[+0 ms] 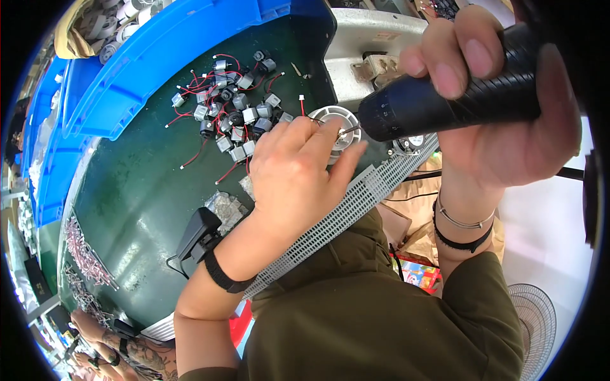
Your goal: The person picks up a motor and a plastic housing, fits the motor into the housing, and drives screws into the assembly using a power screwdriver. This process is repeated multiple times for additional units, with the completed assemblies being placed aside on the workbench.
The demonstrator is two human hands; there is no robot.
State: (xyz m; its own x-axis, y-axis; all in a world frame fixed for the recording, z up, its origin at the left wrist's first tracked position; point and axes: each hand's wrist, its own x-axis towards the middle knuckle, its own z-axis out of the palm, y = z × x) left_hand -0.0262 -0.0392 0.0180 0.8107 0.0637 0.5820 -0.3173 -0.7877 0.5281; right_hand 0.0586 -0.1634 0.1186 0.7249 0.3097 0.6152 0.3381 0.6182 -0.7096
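My right hand [502, 143] is wrapped round a black electric screwdriver [416, 105], tilted so that its nose points left and down. Its thin bit [350, 130] reaches into a white round plastic housing [353, 120] on the green work surface. The fingers of my left hand [292, 174] press on that housing and hold it, covering much of its left side. A red wire with a white plug [302, 101] stands up behind my left fingers. Just left of this hand lies a pile of small grey motors [238, 105] with red wires.
Blue plastic bins [127, 63] line the far left. A perforated strip [318, 235] edges the work surface [140, 190] nearest me. Pale metal machinery [346, 54] stands behind the housing. A black clamp-like device [197, 232] sits by my left forearm. Another person's tattooed arm [143, 352] shows lower left.
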